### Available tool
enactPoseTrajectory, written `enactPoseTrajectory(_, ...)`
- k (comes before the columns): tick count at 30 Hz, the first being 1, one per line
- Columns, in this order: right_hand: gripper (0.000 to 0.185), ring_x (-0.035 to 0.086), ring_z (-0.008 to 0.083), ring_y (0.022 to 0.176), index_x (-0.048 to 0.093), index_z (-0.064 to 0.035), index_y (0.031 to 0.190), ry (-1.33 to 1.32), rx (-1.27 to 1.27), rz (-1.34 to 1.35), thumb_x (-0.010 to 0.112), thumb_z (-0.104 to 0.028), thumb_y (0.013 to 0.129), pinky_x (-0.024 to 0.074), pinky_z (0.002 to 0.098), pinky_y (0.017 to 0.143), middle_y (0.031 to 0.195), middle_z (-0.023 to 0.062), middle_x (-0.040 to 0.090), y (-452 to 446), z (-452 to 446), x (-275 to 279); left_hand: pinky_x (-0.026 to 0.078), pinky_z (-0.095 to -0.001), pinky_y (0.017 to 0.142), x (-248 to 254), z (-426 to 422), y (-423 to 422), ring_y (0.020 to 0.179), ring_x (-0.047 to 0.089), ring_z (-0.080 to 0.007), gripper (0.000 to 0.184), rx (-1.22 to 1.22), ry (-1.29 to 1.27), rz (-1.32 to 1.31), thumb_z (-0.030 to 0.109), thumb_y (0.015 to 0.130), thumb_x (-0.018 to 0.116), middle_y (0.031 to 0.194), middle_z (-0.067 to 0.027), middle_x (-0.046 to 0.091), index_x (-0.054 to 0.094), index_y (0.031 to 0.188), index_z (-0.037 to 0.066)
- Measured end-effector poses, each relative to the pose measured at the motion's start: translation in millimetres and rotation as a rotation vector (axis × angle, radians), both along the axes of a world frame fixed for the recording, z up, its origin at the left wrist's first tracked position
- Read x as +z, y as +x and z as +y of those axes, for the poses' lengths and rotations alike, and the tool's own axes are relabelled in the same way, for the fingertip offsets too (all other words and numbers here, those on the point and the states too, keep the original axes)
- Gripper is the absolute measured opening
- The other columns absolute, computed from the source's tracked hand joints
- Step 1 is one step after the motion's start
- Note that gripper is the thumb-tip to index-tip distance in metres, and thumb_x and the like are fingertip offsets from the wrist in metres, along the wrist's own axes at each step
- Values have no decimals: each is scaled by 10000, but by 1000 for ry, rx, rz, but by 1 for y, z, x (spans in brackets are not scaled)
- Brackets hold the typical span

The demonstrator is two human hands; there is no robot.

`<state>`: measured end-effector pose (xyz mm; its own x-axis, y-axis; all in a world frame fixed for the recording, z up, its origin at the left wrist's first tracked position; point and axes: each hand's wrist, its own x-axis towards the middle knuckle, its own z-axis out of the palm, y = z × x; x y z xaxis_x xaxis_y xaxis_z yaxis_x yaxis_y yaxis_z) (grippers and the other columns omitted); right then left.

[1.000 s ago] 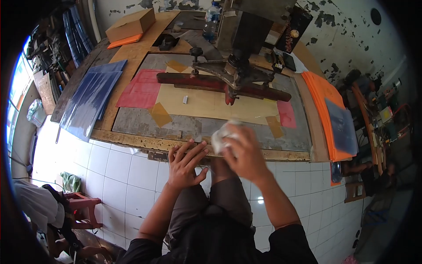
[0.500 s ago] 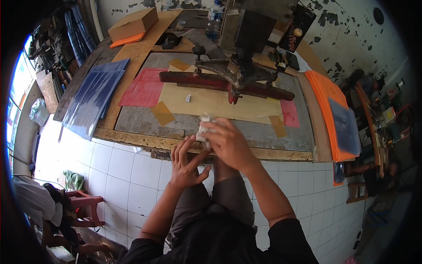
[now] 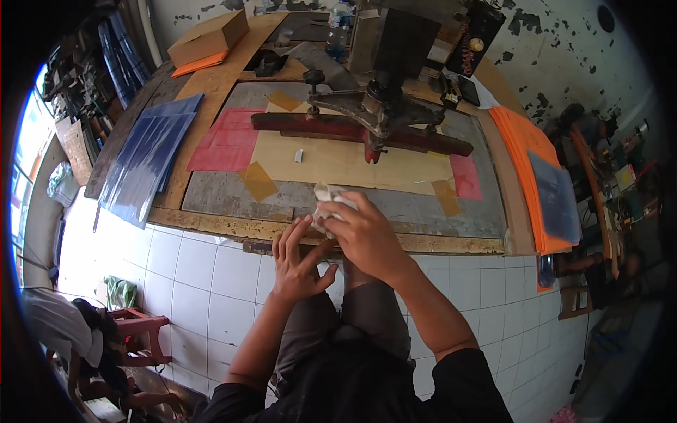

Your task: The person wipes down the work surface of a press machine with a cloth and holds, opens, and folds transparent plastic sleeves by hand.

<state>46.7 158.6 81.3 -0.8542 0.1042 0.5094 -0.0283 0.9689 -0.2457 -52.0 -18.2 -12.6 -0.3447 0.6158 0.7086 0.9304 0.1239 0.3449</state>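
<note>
My right hand (image 3: pixel 368 234) is closed around a crumpled whitish cloth (image 3: pixel 324 194) at the front edge of the work table. My left hand (image 3: pixel 296 262) is just left of it, fingers stretched and thumb apart, with the fingertips at or near the cloth; whether they touch it I cannot tell. Beyond my hands lies a pale yellow sheet (image 3: pixel 338 168) on the grey metal plate (image 3: pixel 226 201), with a small white piece (image 3: pixel 299 156) on it. A press head with a red bar (image 3: pixel 317 127) is over the sheet.
Clear blue plastic sheets (image 3: pixel 151 155) lie at the left. Orange sheets (image 3: pixel 525 169) with a plastic sheet (image 3: pixel 553 187) on top lie at the right. A cardboard box (image 3: pixel 208 39) and a water bottle (image 3: pixel 338 32) stand at the back. Another person (image 3: pixel 63 328) is at lower left by a red stool (image 3: pixel 141 328).
My right hand and the cloth have shifted very slightly, and the cloth shows more clearly. My left hand stays nearly in place. The view has tilted a little.
</note>
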Motion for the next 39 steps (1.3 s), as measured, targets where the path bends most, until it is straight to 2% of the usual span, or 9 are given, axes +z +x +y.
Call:
enactPoseTrajectory(2, 290, 617, 325, 1307, 830, -102, 1128, -61, 24, 1, 778, -30, 852, 535, 450, 1127, 1334, 33, 726, 18, 10, 8, 335, -511, 1219, 0, 1, 0, 1502, 486, -370, 522, 1, 0, 10, 388, 819, 830, 1676, -142, 485, 793, 1332, 297)
enactPoseTrajectory(11, 293, 620, 350, 1238, 817, -82, 1191, 0, -713, -62, 742, 11, 923, 551, 467, 1076, 1326, 82, 722, 104, 144, 6, 323, -470, 1206, 5, 4, 1, 1460, 547, -287, 463, -1, -28, 12, 363, 830, 815, 1548, 8, 663, 790, 1282, 269)
enactPoseTrajectory(18, 244, 625, 312, 1286, 814, -109, 1105, 25, -104, -15, 756, -2, 893, 530, 457, 1124, 1329, 29, 730, 70, 14, 12, 312, -469, 1211, 6, 3, 1, 1456, 553, -287, 482, -10, -43, 2, 357, 828, 818, 1532, 13, 675, 773, 1301, 271)
enactPoseTrajectory(21, 235, 624, 309, 1293, 818, -118, 1091, -28, -75, 8, 771, -11, 888, 540, 448, 1109, 1343, 21, 725, 78, 24, 8, 312, -473, 1213, 5, 1, 0, 1460, 551, -288, 493, -6, -63, 17, 356, 825, 822, 1534, 7, 673, 771, 1308, 271)
enactPoseTrajectory(27, 270, 624, 352, 1238, 817, -68, 1123, -62, -723, 41, 791, 4, 864, 563, 455, 1043, 1325, 68, 713, 141, 136, -5, 312, -481, 1215, 7, 1, 0, 1461, 550, -288, 489, -12, -62, 20, 353, 825, 820, 1541, 3, 666, 772, 1306, 273)
enactPoseTrajectory(30, 282, 610, 364, 1216, 814, -61, 1140, 10, -645, -13, 775, 26, 874, 547, 444, 1043, 1305, 76, 712, 148, 113, 1, 314, -477, 1212, 6, 2, 1, 1455, 555, -286, 491, -2, -52, 18, 348, 826, 816, 1535, 4, 671, 771, 1309, 272)
enactPoseTrajectory(34, 341, 592, 318, 1327, 835, -138, 1171, 19, -200, -77, 801, -29, 850, 523, 482, 1139, 1378, -12, 716, 137, 31, 4, 303, -490, 1219, 5, 3, 1, 1451, 555, -304, 467, -2, -54, 12, 366, 847, 798, 1533, -11, 673, 767, 1299, 251)
enactPoseTrajectory(36, 363, 600, 335, 1307, 828, -148, 1200, -44, -209, -38, 794, -27, 860, 529, 484, 1132, 1372, 3, 715, 144, 46, 3, 284, -514, 1233, 3, 3, 0, 1447, 550, -333, 440, -10, -65, 22, 422, 897, 765, 1535, -44, 671, 763, 1287, 218)
enactPoseTrajectory(39, 312, 598, 364, 1309, 814, -118, 1177, -114, -528, -22, 781, -16, 885, 522, 487, 1129, 1358, 41, 714, 166, 105, -2, 297, -484, 1232, 7, 2, 0, 1464, 549, -300, 497, -17, -53, 21, 329, 825, 812, 1543, 0, 668, 758, 1313, 259)
